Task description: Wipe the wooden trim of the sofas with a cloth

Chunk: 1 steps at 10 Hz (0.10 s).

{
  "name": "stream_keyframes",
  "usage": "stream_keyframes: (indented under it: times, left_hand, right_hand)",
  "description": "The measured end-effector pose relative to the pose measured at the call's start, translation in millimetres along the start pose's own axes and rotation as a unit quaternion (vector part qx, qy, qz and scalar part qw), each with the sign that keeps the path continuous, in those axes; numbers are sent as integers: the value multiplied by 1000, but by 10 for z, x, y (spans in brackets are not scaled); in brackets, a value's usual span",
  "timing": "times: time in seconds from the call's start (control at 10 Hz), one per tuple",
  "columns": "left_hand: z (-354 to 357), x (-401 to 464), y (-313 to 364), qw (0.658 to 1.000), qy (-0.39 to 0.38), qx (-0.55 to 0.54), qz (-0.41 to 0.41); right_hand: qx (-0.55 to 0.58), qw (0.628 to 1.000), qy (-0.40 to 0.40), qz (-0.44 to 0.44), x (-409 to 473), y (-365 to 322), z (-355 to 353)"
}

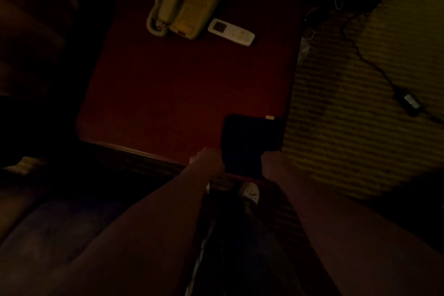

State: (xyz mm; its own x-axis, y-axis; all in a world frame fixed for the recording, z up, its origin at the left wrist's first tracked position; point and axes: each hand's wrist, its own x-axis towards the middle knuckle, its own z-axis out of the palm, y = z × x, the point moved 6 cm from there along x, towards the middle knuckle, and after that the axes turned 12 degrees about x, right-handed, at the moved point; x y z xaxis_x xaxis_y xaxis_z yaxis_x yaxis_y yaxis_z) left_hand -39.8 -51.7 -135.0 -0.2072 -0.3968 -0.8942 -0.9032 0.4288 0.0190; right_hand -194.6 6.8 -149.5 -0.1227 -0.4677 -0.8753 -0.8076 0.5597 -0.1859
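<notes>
A dark square cloth (247, 142), folded flat with a small pale tag at its far right corner, lies on the near right corner of a red-brown table (168, 94). My left hand (209, 160) holds the cloth's near left edge. My right hand (274, 163) holds its near right corner. In the dim light the fingers are hard to make out. A dark sofa (60, 218) with a purplish seat fills the lower left, and a thin glinting wooden strip (134, 151) runs along the table's near edge.
A cream corded telephone (187, 2) and a white remote (230, 31) lie at the table's far side. To the right, striped carpet (360, 79) carries a black cable and a power adapter (412, 102). A white power strip (249, 193) sits on the floor between my forearms.
</notes>
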Motion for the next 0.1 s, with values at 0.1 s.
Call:
stream_keyframes:
  times: [0.1]
  left_hand:
    - [-226, -292, -60, 998, 32, -48, 18]
  right_hand:
    - [10, 1000, 23, -3, -315, -141, -340]
